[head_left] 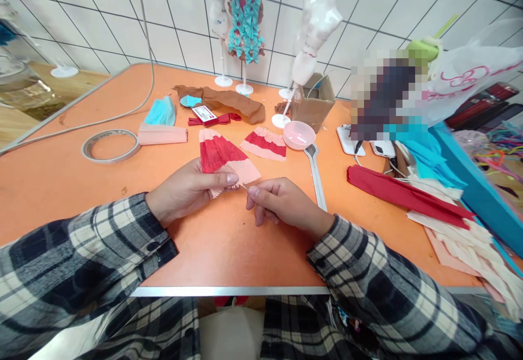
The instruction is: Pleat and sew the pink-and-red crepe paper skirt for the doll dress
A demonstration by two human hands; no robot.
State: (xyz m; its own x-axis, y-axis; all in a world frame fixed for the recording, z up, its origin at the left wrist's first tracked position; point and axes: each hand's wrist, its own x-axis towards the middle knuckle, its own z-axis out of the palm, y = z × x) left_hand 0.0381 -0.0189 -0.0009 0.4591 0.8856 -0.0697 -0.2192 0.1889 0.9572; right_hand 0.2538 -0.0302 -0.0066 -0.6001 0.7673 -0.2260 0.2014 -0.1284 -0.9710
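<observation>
My left hand [183, 188] is closed on a fan-shaped piece of pink and red crepe paper [224, 153], its thumb pressing near the frayed lower edge. My right hand [286, 202] sits just to the right, thumb and forefinger pinched together. A thin light sliver shows between these fingertips and the paper's lower edge; it is too small to name. Behind the hands lies a second fan-shaped pink and red paper piece [265, 143], flat on the orange table [241, 251]. A small pink bowl [299, 134] stands beside it.
A tape roll [86, 150] and folded pink paper [163, 135] lie left. White dress forms [312, 28] stand at the back, one wearing turquoise bows [245, 22]. A grey long-handled tool [316, 180], phones [347, 139] and a red paper roll [408, 196] lie right.
</observation>
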